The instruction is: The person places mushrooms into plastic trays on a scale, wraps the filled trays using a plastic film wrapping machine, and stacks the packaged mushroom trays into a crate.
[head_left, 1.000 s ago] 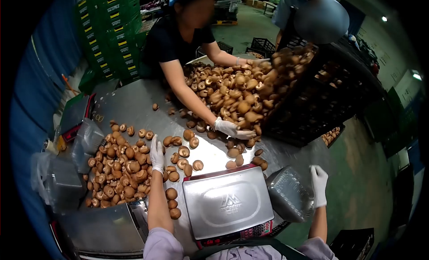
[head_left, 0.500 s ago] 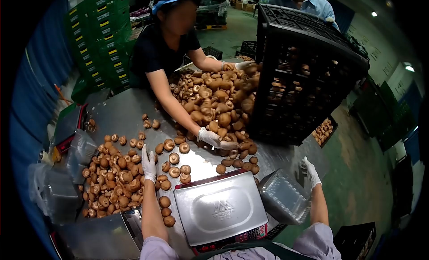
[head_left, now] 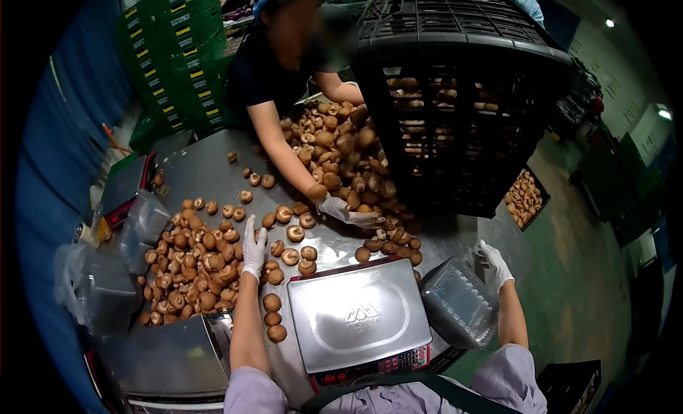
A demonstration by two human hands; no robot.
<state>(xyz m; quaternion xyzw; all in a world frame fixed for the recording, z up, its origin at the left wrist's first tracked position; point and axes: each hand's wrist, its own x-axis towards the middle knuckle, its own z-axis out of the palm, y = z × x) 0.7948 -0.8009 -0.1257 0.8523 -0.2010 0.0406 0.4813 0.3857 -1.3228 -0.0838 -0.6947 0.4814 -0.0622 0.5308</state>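
My left hand [head_left: 254, 250], in a white glove, stands upright on the steel table with its fingers stretched and holds nothing. It lies between a heap of brown mushrooms [head_left: 192, 261] on its left and several loose mushrooms on its right. My right hand [head_left: 496, 262], gloved as well, is open at the table's right side, near a stack of clear plastic trays [head_left: 461, 300]. Between my arms sits a scale [head_left: 359, 311] with a bare metal pan and a lit red display. Farther back, a co-worker's gloved hand [head_left: 348, 212] rests against a larger mushroom pile [head_left: 331, 140].
A black crate [head_left: 455, 129] with mushrooms inside is tipped over the large pile, a second person partly behind it. More clear trays [head_left: 103, 289] and another scale [head_left: 124, 186] stand at the left. Green crates [head_left: 174, 58] are stacked behind. A mushroom crate [head_left: 525, 200] sits beyond the right edge.
The black crate has shifted left and tipped farther over the pile, hiding the co-worker's far hand. My view has shifted slightly; both my hands stay open in nearly the same places.
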